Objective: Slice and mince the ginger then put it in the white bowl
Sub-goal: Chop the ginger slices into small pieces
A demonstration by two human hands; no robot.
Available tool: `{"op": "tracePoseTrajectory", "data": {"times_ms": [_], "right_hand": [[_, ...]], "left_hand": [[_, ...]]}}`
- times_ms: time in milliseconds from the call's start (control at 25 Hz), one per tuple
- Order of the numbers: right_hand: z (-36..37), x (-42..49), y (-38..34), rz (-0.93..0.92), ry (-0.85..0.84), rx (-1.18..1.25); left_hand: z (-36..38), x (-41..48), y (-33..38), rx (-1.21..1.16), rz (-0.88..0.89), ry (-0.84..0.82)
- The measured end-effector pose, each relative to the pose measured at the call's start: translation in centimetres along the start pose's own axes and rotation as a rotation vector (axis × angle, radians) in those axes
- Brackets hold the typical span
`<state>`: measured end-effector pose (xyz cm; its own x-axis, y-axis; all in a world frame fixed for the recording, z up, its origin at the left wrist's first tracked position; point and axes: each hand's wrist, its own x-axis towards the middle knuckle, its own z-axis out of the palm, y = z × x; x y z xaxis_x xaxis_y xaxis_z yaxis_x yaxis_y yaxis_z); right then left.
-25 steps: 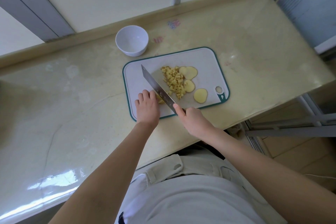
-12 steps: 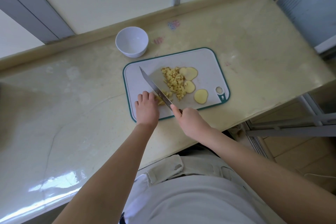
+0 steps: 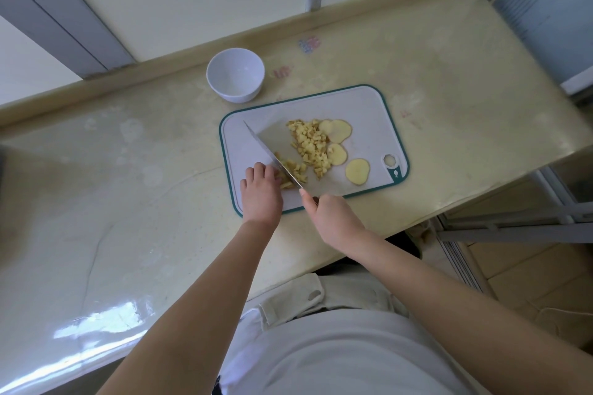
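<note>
A white cutting board point(image 3: 369, 106) with a teal rim lies on the counter. On it sit a heap of minced ginger point(image 3: 311, 144) and several round ginger slices point(image 3: 356, 171) to its right. My right hand point(image 3: 333, 218) grips the handle of a broad knife point(image 3: 272, 155), whose blade rests on ginger pieces near the board's front left. My left hand point(image 3: 260, 192) presses down on those pieces with curled fingers, just left of the blade. The white bowl point(image 3: 235, 74) stands behind the board's left corner with nothing visible inside.
The beige counter point(image 3: 128, 170) stretches far to the left. Its front edge runs just below the board, and its right end drops off past the board toward a metal frame point(image 3: 513, 221). A raised ledge point(image 3: 160, 67) and window frames lie behind the bowl.
The knife blade has come down from above the board onto the ginger beside my left hand, and a few more cut pieces lie by the blade.
</note>
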<state>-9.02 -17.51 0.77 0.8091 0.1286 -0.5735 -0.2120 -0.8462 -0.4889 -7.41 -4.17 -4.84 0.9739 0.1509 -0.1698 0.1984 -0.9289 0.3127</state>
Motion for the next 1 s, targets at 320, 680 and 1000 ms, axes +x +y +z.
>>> {"op": "tracePoseTrajectory", "data": {"times_ms": [320,680,1000], "right_hand": [[-2.1,0.7,0.8,0.022,-0.054,0.117],[-2.6,-0.3,0.4,-0.006,-0.057,0.104],[-2.8,-1.3,0.1,-0.020,-0.049,0.089]], "left_hand": [[-0.3,-0.3,0.4,0.057,-0.012,-0.044],[-0.7,0.2,0.1,-0.058,-0.024,-0.064],[-1.1,-0.4,-0.3,-0.242,-0.028,-0.020]]}}
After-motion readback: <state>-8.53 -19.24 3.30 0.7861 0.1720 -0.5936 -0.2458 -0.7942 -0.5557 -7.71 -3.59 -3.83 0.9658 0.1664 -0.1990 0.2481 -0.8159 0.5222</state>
